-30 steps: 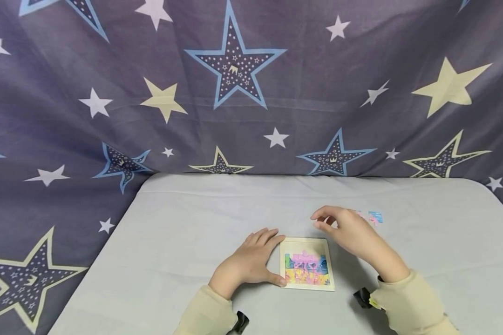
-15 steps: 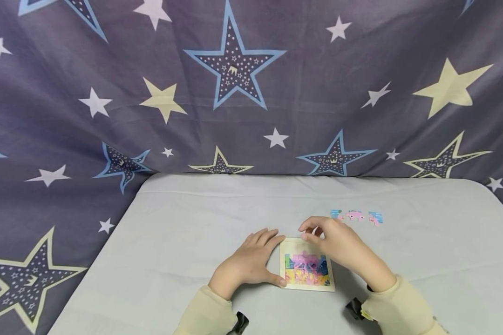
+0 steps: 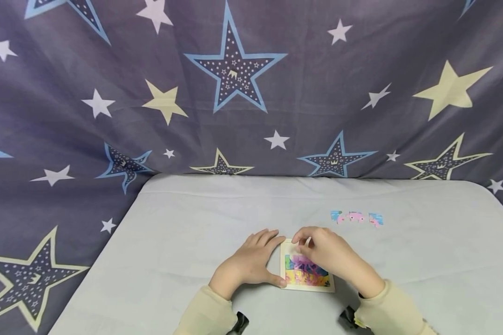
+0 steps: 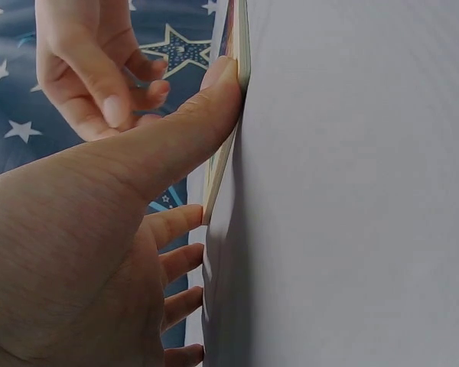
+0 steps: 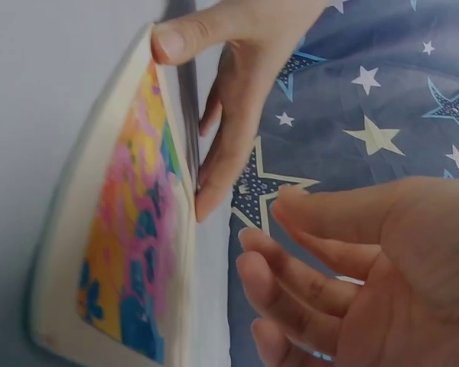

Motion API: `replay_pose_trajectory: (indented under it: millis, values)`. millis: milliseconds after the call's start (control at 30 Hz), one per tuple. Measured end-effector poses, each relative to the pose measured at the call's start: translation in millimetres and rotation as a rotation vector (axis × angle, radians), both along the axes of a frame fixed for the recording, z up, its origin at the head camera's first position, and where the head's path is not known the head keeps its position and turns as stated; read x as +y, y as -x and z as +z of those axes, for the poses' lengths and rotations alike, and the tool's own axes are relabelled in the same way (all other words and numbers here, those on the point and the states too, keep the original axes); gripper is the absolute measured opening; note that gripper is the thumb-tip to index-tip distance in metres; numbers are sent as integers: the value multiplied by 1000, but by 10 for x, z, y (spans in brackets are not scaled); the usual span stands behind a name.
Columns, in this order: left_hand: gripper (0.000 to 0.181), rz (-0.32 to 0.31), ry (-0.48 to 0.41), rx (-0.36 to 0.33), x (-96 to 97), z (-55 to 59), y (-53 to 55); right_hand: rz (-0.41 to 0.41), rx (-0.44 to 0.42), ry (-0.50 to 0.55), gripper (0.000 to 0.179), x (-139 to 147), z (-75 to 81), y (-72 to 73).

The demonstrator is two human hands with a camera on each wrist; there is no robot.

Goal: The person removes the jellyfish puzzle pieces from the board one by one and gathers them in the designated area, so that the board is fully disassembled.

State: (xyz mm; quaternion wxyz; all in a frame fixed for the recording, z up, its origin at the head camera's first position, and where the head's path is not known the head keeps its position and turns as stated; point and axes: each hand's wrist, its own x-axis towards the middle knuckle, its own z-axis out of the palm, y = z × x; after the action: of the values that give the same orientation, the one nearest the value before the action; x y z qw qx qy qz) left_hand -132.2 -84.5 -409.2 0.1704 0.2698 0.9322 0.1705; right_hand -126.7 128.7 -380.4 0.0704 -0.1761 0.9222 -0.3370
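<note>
A square jigsaw puzzle tray (image 3: 308,288) with a pale frame lies on the grey cloth. Pink, blue and yellow pieces fill its nearer part, while bare board shows at the far part. My left hand (image 3: 251,260) steadies its left side: the thumb presses the near corner and the index fingertip touches the far corner, fingers spread and straight. Over the tray's far right part hovers my right hand (image 3: 324,249), fingers loosely bent. The right wrist view shows nothing between the right fingers (image 5: 271,283) and thumb.
Beyond the tray, to the right, lie three loose puzzle pieces: a blue-and-pink one (image 3: 336,216), a pink one (image 3: 356,217) and another blue-and-pink one (image 3: 376,218). A dark curtain (image 3: 251,116) with stars hangs behind the cloth-covered table (image 3: 184,209).
My right hand has moved left and nearer, from beside the loose pieces to over the tray, uncovering those pieces. The left hand and the tray have stayed in place.
</note>
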Motion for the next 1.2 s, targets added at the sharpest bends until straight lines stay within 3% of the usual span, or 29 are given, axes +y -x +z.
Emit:
replay_pose_trajectory:
  millis: [433, 867, 1200]
  values:
    - [104, -2, -29, -12, -15, -31, 0, 7, -71, -60, 22, -117, -90, -82]
    - [105, 14, -23, -21, -25, -27, -16, 85, -61, -83, 25, -141, -201, -95]
    - [105, 2, -25, -11, -11, -22, 14, 76, -78, -83, 21, -119, -219, -46]
